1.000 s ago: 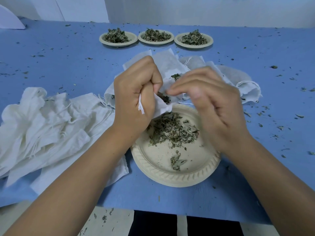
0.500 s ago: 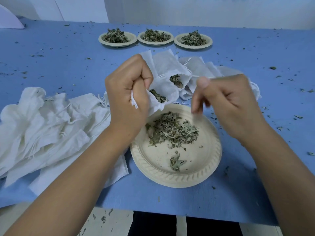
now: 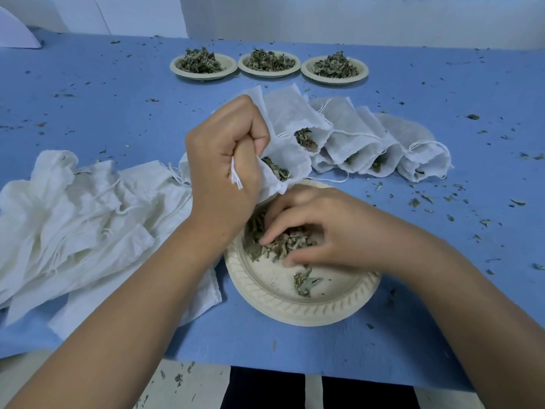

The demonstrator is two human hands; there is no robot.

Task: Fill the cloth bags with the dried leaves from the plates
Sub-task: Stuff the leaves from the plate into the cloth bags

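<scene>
Two changes are seen against half a second ago: the right grip [image 3: 330,228], then raised beside the bag mouth, has been lowered onto the near plate [image 3: 295,308], and its fingers are now curled around a pinch of the dried leaves [image 3: 280,249] heaped there. The left grip [image 3: 227,160] is kept clenched on the rim of the cloth bag [image 3: 295,160], which is held open above the plate's far edge, a drawstring end [image 3: 236,181] hanging from the fist. Some leaves are already seen inside the bag's mouth. A small clump [image 3: 303,283] is left apart from the heap, nearer the plate's front.

The near plate is set close to the near edge of the tabletop [image 3: 88,113]. Its left rim is met by a corner of the pile of empty bags [image 3: 73,216], which is spread to the left edge of the view. Just behind the held bag, a row of filled bags [image 3: 354,137] is laid overlapping, mouths toward the person. Open blue surface, strewn with leaf crumbs, is found to the right of the plate and in the strip between the filled bags and three far plates [image 3: 203,77] [image 3: 269,75] [image 3: 334,81], each heaped with leaves.
</scene>
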